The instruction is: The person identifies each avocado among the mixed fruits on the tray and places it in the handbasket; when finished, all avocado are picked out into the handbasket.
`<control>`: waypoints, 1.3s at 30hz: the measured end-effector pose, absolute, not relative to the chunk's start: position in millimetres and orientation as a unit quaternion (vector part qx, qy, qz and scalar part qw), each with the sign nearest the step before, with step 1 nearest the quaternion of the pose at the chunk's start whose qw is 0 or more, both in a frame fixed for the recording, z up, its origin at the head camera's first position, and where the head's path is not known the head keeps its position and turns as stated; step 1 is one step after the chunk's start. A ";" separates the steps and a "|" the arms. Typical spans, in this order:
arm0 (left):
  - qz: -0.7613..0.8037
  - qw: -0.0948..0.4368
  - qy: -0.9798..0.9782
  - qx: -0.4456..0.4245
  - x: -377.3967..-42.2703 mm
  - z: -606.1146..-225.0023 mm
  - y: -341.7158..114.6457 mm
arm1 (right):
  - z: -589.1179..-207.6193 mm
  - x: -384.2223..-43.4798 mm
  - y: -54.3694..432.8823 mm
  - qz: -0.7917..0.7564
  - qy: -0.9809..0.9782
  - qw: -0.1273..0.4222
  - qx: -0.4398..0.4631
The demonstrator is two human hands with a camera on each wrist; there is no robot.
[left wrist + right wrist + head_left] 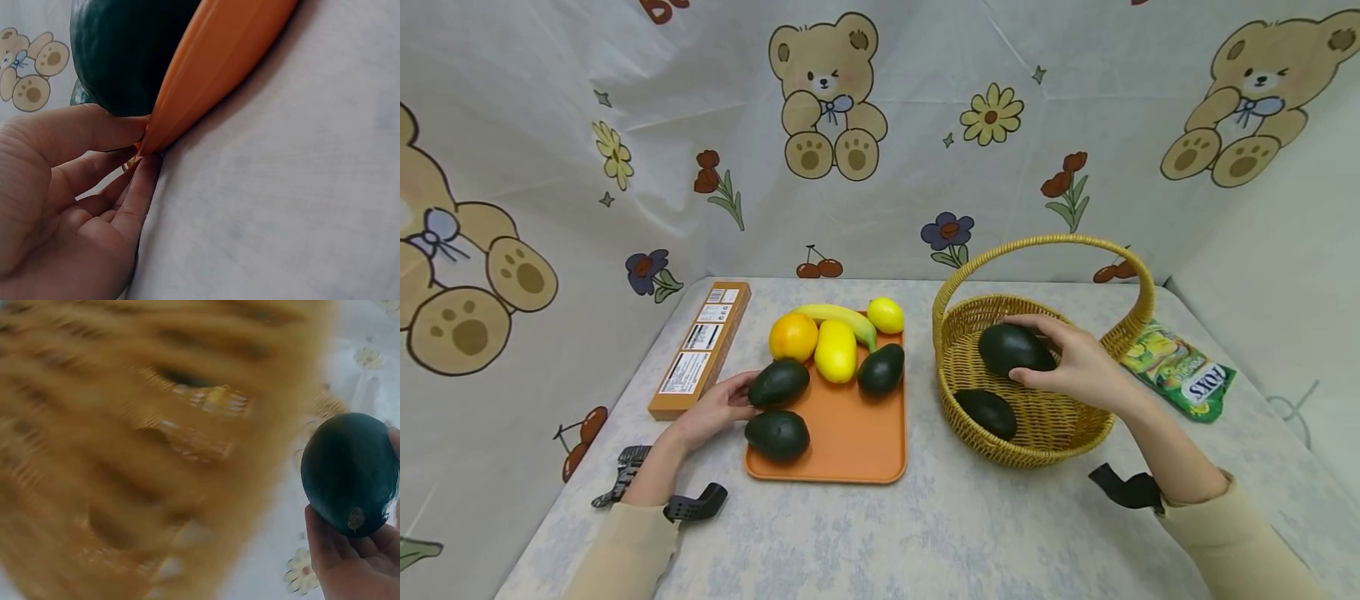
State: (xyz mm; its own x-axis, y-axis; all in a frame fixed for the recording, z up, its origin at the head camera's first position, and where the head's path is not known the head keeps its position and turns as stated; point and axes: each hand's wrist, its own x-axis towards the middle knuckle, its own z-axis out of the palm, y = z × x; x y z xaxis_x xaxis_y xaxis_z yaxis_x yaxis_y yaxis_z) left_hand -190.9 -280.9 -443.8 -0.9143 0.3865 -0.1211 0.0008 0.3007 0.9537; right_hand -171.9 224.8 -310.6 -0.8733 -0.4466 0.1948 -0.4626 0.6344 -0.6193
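Head view: 1 avocado (pixel 1013 348) sits pinched between the right fingers (pixel 1049 326), while the left fingers (pixel 134 203) pinch the orange tray (pixel 853 433).

The head view looks forward and down across the table (pixel 970 533) here, toward the bear-print cloth (pixel 917 142). The left wrist view faces the orange tray (pixel 212 62) up close; the right wrist view has the basket (pixel 94 487) very near, blurred. The head view, farther back, shares both.
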 end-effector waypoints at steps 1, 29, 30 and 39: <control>0.578 0.167 0.790 0.121 -190.9 -443.8 -280.6 | -313.9 -172.4 229.0 0.347 -0.904 0.008 0.248; 0.585 0.173 0.784 0.119 -191.0 -443.2 -281.2 | -370.2 -183.0 262.3 0.296 -0.919 -0.039 0.257; 0.584 0.172 0.784 0.119 -190.9 -443.1 -281.2 | -370.3 -182.4 262.7 0.294 -0.920 -0.039 0.256; 0.586 0.172 0.782 0.126 -191.5 -444.2 -281.8 | -373.6 -179.7 265.6 0.272 -0.925 -0.056 0.260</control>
